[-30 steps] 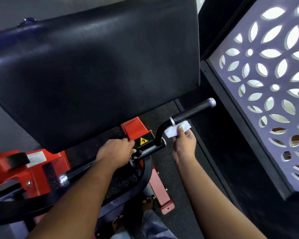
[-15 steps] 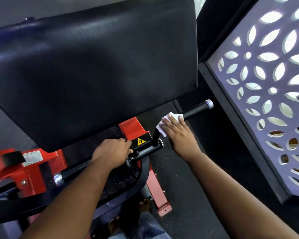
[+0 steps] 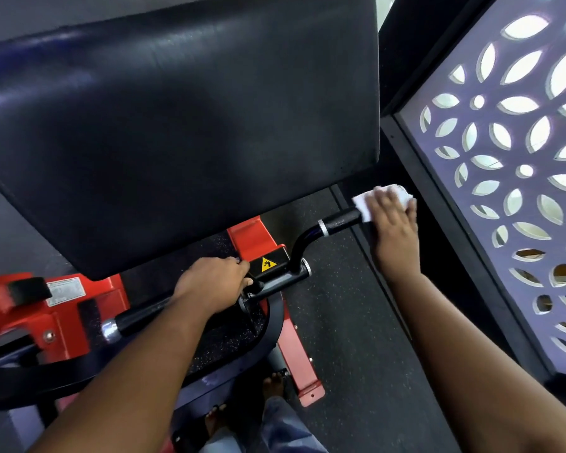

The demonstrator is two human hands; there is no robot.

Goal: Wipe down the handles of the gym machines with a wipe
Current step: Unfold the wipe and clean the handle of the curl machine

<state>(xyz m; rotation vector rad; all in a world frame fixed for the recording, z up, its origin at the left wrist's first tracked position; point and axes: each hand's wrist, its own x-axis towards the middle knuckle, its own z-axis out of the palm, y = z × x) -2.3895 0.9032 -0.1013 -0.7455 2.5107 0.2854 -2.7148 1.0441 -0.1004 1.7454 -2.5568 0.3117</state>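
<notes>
The right hand point(image 3: 393, 220), fingers wrapping a white wipe point(image 3: 366, 204), has slid outward to the right handle's point(image 3: 340, 222) tip; left hand point(image 3: 214, 282) grips the crossbar point(image 3: 276, 282).

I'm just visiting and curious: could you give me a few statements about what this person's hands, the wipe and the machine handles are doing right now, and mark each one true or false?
1. The right hand holds the white wipe around the outer end of the right handle. True.
2. The left hand also holds a wipe. False: it grips the machine's bar near the yellow warning sticker, with no wipe.
3. The left handle is being wiped. False: nothing covers its grip.
4. A large black pad sits above the handles in the picture. True.
</notes>
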